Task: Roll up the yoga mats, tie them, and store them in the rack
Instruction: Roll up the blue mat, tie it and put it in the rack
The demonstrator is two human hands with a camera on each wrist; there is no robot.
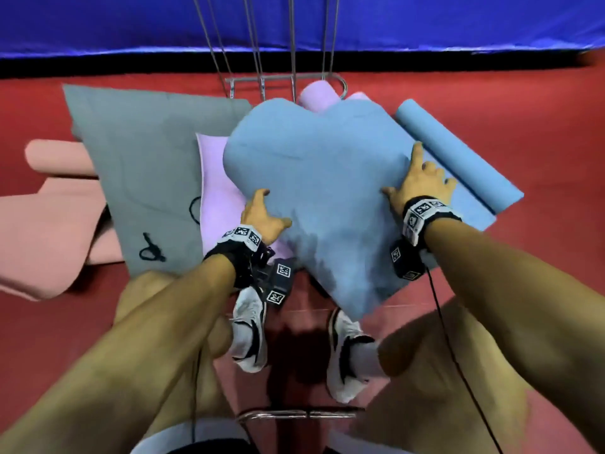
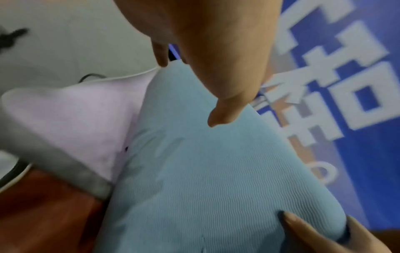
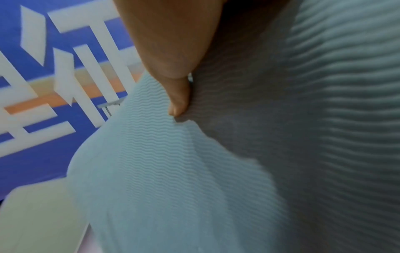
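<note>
My left hand (image 1: 262, 214) and right hand (image 1: 417, 181) grip the bulging blue yoga mat (image 1: 314, 178) by its edges; such loose folds could spring open, I reckon.

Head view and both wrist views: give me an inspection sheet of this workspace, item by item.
Surface: red floor.
Job's things: blue mat lifted and bulging, partly rolled at its far end; grey mat, lilac mat and pink mat lying spread; wire rack behind.
Clutter: black ties on the grey mat.
Grippers: left hand and right hand each grip a side of the blue mat.
Cables: black lead from the right wrist.
Surroundings: blue banner behind.
</note>
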